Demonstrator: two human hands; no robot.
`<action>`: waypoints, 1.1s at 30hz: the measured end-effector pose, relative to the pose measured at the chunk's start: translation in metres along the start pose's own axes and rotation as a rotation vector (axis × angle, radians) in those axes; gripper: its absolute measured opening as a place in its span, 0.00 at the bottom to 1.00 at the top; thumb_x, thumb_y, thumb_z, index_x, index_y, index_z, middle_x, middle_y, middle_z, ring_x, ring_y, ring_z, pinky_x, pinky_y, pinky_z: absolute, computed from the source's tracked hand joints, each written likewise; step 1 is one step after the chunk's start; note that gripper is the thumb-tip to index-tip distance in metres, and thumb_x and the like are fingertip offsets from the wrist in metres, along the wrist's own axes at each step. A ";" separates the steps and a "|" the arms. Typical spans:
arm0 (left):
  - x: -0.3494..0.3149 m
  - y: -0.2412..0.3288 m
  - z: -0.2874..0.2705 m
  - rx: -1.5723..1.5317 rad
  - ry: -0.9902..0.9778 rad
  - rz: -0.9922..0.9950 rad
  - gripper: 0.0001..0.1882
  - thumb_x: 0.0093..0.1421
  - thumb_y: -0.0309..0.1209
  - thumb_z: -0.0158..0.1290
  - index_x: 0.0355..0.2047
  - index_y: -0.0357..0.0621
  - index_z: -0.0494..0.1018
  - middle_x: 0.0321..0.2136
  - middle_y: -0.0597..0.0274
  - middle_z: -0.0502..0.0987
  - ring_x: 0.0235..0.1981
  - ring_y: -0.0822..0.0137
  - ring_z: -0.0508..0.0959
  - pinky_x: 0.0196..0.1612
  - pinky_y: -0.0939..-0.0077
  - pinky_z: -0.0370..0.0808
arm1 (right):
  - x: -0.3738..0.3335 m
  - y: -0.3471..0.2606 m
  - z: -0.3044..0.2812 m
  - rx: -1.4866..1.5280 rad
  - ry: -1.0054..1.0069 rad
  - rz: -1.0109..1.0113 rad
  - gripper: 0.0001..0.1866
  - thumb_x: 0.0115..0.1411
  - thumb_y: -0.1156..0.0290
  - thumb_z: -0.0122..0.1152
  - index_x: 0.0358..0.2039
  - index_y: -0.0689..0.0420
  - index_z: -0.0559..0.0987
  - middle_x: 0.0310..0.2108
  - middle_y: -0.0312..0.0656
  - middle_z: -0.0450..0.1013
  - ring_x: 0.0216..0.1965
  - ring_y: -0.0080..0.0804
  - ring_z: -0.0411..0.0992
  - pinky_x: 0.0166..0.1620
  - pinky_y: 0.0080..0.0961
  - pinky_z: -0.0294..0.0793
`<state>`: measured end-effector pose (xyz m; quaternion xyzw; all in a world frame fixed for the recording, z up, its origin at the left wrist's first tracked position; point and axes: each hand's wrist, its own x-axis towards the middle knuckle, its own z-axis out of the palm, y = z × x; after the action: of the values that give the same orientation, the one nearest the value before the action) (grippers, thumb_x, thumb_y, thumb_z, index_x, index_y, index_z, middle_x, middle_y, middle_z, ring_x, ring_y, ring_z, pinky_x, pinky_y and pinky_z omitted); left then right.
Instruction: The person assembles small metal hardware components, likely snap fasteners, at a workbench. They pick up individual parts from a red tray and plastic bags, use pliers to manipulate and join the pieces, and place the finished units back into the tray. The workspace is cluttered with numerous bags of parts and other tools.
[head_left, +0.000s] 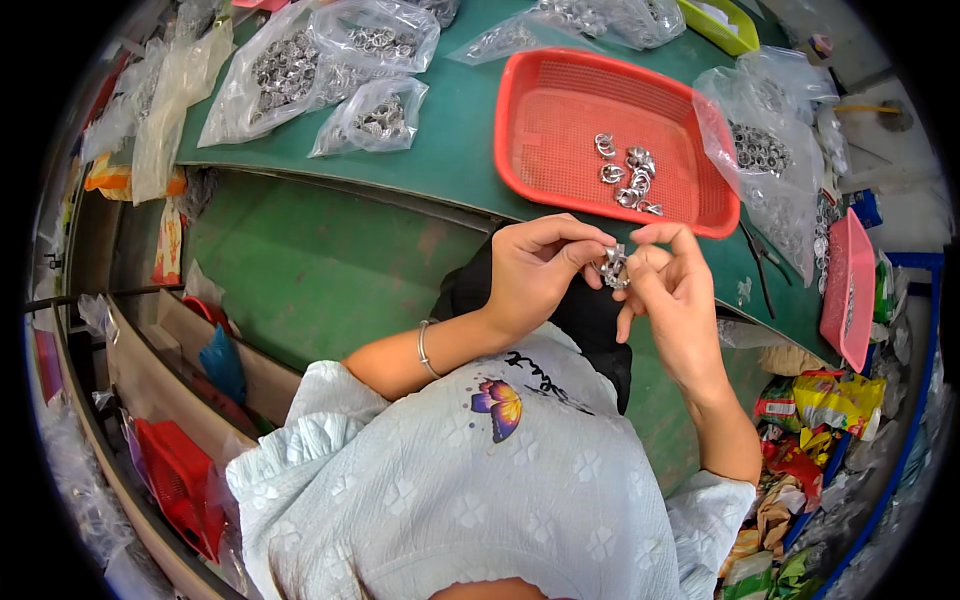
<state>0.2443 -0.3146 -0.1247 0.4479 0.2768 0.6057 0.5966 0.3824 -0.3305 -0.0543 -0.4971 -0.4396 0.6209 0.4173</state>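
Between my two hands, just off the table's front edge, is a small shiny silver ring-shaped metal piece (pixel 613 266). My left hand (pixel 535 272) pinches it from the left with thumb and forefinger. On its other side, the curled fingers and thumb of my right hand (pixel 678 285) close on it. Fingers partly cover the piece, so I cannot tell whether it is one part or two joined. Just beyond my hands, a red plastic basket (pixel 560 185) holds several loose silver ring-shaped pieces (pixel 632 180) toward its near right.
Clear plastic bags of metal pieces (pixel 285 75) lie on the green table (pixel 455 140); another bag (pixel 765 150) is right of the basket. Pliers (pixel 763 262) lie near the table's right edge, beside a pink tray (pixel 848 290). Colourful packets (pixel 830 400) fill the lower right.
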 end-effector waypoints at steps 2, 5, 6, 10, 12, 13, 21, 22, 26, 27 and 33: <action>-0.001 -0.002 0.000 -0.091 0.017 -0.046 0.05 0.55 0.18 0.49 0.30 0.30 0.74 0.24 0.57 0.75 0.21 0.74 0.74 0.26 0.84 0.72 | 0.000 0.003 0.002 -0.014 -0.001 -0.089 0.06 0.59 0.78 0.45 0.37 0.63 0.62 0.23 0.41 0.68 0.22 0.17 0.65 0.16 0.14 0.67; -0.001 -0.005 0.001 -0.121 0.037 -0.045 0.05 0.56 0.18 0.49 0.31 0.30 0.74 0.25 0.57 0.75 0.22 0.74 0.75 0.26 0.84 0.73 | 0.001 0.001 0.004 -0.006 -0.002 -0.060 0.05 0.59 0.78 0.46 0.36 0.62 0.63 0.22 0.39 0.68 0.23 0.17 0.65 0.17 0.12 0.66; -0.002 -0.004 0.001 -0.093 0.052 -0.034 0.05 0.55 0.18 0.49 0.31 0.30 0.74 0.25 0.57 0.75 0.23 0.73 0.75 0.27 0.84 0.73 | 0.001 0.000 0.005 -0.006 0.004 -0.055 0.05 0.58 0.78 0.47 0.36 0.62 0.63 0.23 0.38 0.68 0.23 0.16 0.65 0.17 0.12 0.66; 0.002 0.004 -0.001 0.039 -0.006 0.125 0.05 0.55 0.16 0.49 0.32 0.30 0.73 0.28 0.57 0.74 0.26 0.72 0.76 0.30 0.82 0.75 | -0.002 -0.001 0.005 -0.063 0.001 -0.127 0.08 0.57 0.79 0.51 0.36 0.62 0.65 0.26 0.37 0.67 0.24 0.15 0.65 0.19 0.11 0.66; 0.002 0.002 -0.001 0.022 -0.027 0.114 0.06 0.54 0.15 0.49 0.33 0.29 0.72 0.30 0.57 0.73 0.29 0.72 0.76 0.33 0.82 0.75 | -0.002 0.002 0.005 -0.118 0.014 -0.193 0.10 0.55 0.80 0.54 0.37 0.62 0.66 0.28 0.37 0.67 0.24 0.15 0.64 0.20 0.11 0.66; 0.002 0.002 0.000 0.012 -0.042 0.109 0.07 0.53 0.14 0.50 0.34 0.29 0.72 0.31 0.57 0.73 0.30 0.71 0.76 0.34 0.81 0.76 | -0.002 0.006 0.005 -0.146 0.035 -0.224 0.11 0.54 0.81 0.55 0.38 0.63 0.66 0.28 0.38 0.67 0.24 0.16 0.64 0.20 0.12 0.67; 0.013 0.012 -0.013 0.420 -0.260 0.171 0.06 0.51 0.14 0.51 0.31 0.32 0.73 0.28 0.59 0.71 0.28 0.74 0.72 0.29 0.84 0.71 | -0.006 0.015 0.000 -0.654 0.127 -0.497 0.12 0.50 0.83 0.58 0.37 0.66 0.70 0.26 0.42 0.68 0.23 0.22 0.67 0.21 0.16 0.68; 0.011 0.013 -0.013 0.382 -0.213 0.172 0.05 0.52 0.15 0.50 0.30 0.32 0.73 0.27 0.60 0.71 0.27 0.74 0.72 0.28 0.84 0.70 | -0.006 0.014 -0.001 -0.663 0.105 -0.472 0.12 0.50 0.82 0.58 0.37 0.66 0.70 0.26 0.42 0.68 0.22 0.21 0.66 0.21 0.15 0.67; 0.010 0.011 -0.014 0.222 -0.078 0.179 0.05 0.55 0.17 0.48 0.29 0.33 0.75 0.26 0.62 0.72 0.25 0.75 0.73 0.28 0.85 0.71 | -0.008 0.010 0.000 -0.475 0.107 -0.347 0.12 0.52 0.82 0.57 0.38 0.66 0.68 0.25 0.39 0.69 0.22 0.18 0.66 0.20 0.13 0.67; 0.011 0.009 -0.015 0.179 -0.055 0.181 0.06 0.55 0.17 0.48 0.29 0.33 0.75 0.26 0.62 0.72 0.24 0.74 0.73 0.29 0.85 0.71 | -0.009 0.011 0.000 -0.373 0.129 -0.310 0.12 0.52 0.82 0.56 0.38 0.66 0.68 0.25 0.39 0.69 0.22 0.17 0.65 0.20 0.12 0.67; 0.009 0.020 -0.003 0.153 -0.219 0.055 0.22 0.49 0.18 0.55 0.47 0.34 0.67 0.42 0.58 0.64 0.39 0.71 0.70 0.37 0.80 0.73 | -0.006 0.010 -0.002 -0.208 0.072 -0.213 0.11 0.54 0.82 0.55 0.38 0.66 0.67 0.28 0.37 0.69 0.23 0.14 0.65 0.20 0.11 0.66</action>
<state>0.2337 -0.3078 -0.1069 0.5629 0.2429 0.5465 0.5705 0.3840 -0.3391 -0.0628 -0.5100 -0.5365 0.5062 0.4425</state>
